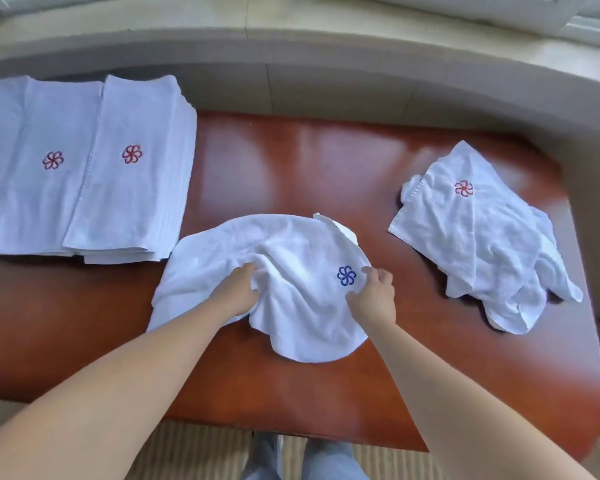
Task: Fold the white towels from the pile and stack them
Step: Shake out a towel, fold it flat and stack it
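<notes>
A crumpled white towel with a blue flower logo (291,258) lies in the middle of the red-brown table (291,161). My left hand (238,289) grips a bunched fold near the towel's centre. My right hand (374,292) pinches the cloth just right of the blue logo. A loose pile of white towels with a red logo (482,237) lies rumpled at the right. Folded white towels with red logos (132,174) are stacked in neat rows at the left, beside another folded stack (39,181).
A grey curved ledge (326,81) runs behind the table. The table's near edge is just in front of my legs (309,459), over a striped rug. Bare wood shows between the towel and the stacks.
</notes>
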The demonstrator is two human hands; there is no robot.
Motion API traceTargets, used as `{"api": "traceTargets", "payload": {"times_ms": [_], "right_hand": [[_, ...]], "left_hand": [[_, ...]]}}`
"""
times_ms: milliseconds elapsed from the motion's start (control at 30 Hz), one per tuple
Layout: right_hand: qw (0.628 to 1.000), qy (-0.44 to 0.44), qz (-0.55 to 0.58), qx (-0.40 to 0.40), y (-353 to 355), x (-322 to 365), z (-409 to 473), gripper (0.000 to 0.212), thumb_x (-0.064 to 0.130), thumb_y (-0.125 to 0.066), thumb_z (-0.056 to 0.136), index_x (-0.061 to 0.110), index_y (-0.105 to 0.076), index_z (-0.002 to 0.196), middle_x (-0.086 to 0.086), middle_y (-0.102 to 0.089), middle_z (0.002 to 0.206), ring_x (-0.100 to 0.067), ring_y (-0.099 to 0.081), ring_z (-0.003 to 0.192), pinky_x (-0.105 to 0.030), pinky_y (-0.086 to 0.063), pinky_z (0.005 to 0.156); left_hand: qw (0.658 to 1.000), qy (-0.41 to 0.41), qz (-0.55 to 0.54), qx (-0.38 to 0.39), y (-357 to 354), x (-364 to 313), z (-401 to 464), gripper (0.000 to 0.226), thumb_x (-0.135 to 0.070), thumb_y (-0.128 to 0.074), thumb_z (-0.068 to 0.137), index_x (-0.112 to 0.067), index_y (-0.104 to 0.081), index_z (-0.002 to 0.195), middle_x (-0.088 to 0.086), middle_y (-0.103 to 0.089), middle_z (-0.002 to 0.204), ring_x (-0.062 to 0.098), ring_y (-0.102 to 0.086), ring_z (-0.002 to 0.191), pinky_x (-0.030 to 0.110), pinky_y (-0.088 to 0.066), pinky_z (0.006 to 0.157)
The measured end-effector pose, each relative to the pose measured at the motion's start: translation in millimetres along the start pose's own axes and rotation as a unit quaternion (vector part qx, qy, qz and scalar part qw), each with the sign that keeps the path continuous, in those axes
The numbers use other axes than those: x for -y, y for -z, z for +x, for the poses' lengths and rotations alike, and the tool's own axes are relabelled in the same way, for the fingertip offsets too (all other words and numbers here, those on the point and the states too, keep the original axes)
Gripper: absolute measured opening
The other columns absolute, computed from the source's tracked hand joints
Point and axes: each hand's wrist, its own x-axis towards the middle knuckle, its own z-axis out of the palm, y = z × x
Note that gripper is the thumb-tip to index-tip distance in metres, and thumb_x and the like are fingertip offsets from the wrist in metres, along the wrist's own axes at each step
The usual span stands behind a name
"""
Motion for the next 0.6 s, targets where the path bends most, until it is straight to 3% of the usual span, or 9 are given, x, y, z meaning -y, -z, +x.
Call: {"api": "traceTargets", "payload": {"times_ms": [67, 100, 167, 233, 333, 400, 467, 533, 600], "right_hand": [[0.997, -0.027, 0.057, -0.043, -2, -7, 12, 0.075, 0.022, -0.063, 0.090, 0.029, -0.026, 0.155, 0.002, -0.027, 0.154, -0.027, -0.053, 0.119, -0.036, -0.050, 0.073], [0.995, -0.062, 0.069, -0.027, -3, -10, 19, 0.077, 0.025, -0.064, 0.090, 0.027, -0.024, 0.156, 0.000, -0.035, 0.149, -0.026, -0.058, 0.109, -0.032, -0.046, 0.068], [0.994, -0.088, 0.058, 0.033, -3, -13, 31, 0.046, 0.026, -0.060, 0.091, 0.018, -0.047, 0.135, 0.000, -0.060, 0.108, -0.020, -0.058, 0.075, -0.027, -0.037, 0.056], [0.997, -0.059, 0.030, 0.048, -1, -10, 38, 0.005, 0.021, -0.051, 0.090, 0.018, -0.051, 0.086, 0.003, -0.051, 0.071, -0.019, -0.044, 0.057, -0.028, -0.030, 0.054], [1.000, 0.017, 0.026, 0.001, 20, 6, 54, 0.011, 0.020, -0.047, 0.091, 0.019, -0.052, 0.081, 0.002, -0.055, 0.074, -0.023, -0.050, 0.065, -0.031, -0.033, 0.056], [0.995, 0.075, 0.029, -0.067, 41, 25, 72, 0.013, 0.024, -0.048, 0.097, 0.017, -0.059, 0.101, -0.002, -0.057, 0.090, -0.028, -0.055, 0.080, -0.034, -0.036, 0.065], [0.977, 0.107, 0.105, -0.154, 64, 45, 91, 0.026, 0.033, -0.048, 0.101, 0.022, -0.056, 0.123, -0.001, -0.053, 0.112, -0.024, -0.056, 0.095, -0.032, -0.038, 0.077], [0.952, 0.132, 0.181, -0.207, 76, 59, 103, 0.045, 0.039, -0.057, 0.097, 0.030, -0.045, 0.140, 0.001, -0.044, 0.137, -0.013, -0.050, 0.112, -0.027, -0.038, 0.093], [0.960, 0.075, 0.194, -0.190, 68, 55, 106, 0.060, 0.039, -0.065, 0.090, 0.029, -0.040, 0.144, 0.000, -0.044, 0.142, -0.012, -0.050, 0.113, -0.029, -0.041, 0.093]], "left_hand": [[1.000, -0.003, 0.000, 0.015, -7, 2, 4, 0.046, -0.027, -0.050, 0.100, -0.026, -0.044, 0.146, 0.004, -0.060, 0.135, 0.027, -0.061, 0.113, 0.035, -0.047, 0.084], [0.999, -0.007, 0.016, 0.044, -11, 2, 5, 0.030, -0.027, -0.047, 0.100, -0.025, -0.054, 0.129, 0.004, -0.065, 0.124, 0.025, -0.062, 0.105, 0.033, -0.046, 0.079], [0.987, -0.005, 0.041, 0.158, -16, -2, 5, 0.017, -0.020, -0.047, 0.096, -0.022, -0.062, 0.102, 0.007, -0.069, 0.112, 0.022, -0.061, 0.094, 0.030, -0.047, 0.074], [0.948, 0.031, 0.034, 0.314, -15, -9, -1, 0.028, -0.015, -0.053, 0.091, -0.019, -0.069, 0.115, 0.005, -0.071, 0.110, 0.020, -0.066, 0.096, 0.031, -0.055, 0.083], [0.907, 0.077, 0.001, 0.413, -4, -16, 4, 0.031, -0.014, -0.058, 0.095, -0.017, -0.068, 0.124, 0.003, -0.074, 0.106, 0.018, -0.069, 0.093, 0.028, -0.054, 0.083], [0.950, 0.029, -0.014, 0.310, 7, -20, 17, 0.023, -0.012, -0.058, 0.093, -0.020, -0.073, 0.109, 0.005, -0.076, 0.108, 0.016, -0.068, 0.086, 0.027, -0.052, 0.078], [0.993, -0.016, -0.051, 0.108, 18, -20, 36, 0.028, -0.010, -0.054, 0.094, -0.021, -0.071, 0.114, 0.005, -0.073, 0.114, 0.018, -0.067, 0.088, 0.030, -0.054, 0.083], [0.996, -0.040, -0.058, -0.060, 28, -17, 55, 0.039, -0.013, -0.054, 0.097, -0.021, -0.060, 0.135, 0.006, -0.061, 0.134, 0.025, -0.062, 0.112, 0.036, -0.050, 0.098], [0.994, -0.031, -0.026, -0.105, 35, -15, 73, 0.057, -0.016, -0.056, 0.098, -0.018, -0.040, 0.153, 0.008, -0.033, 0.159, 0.030, -0.037, 0.142, 0.043, -0.038, 0.113]]}}
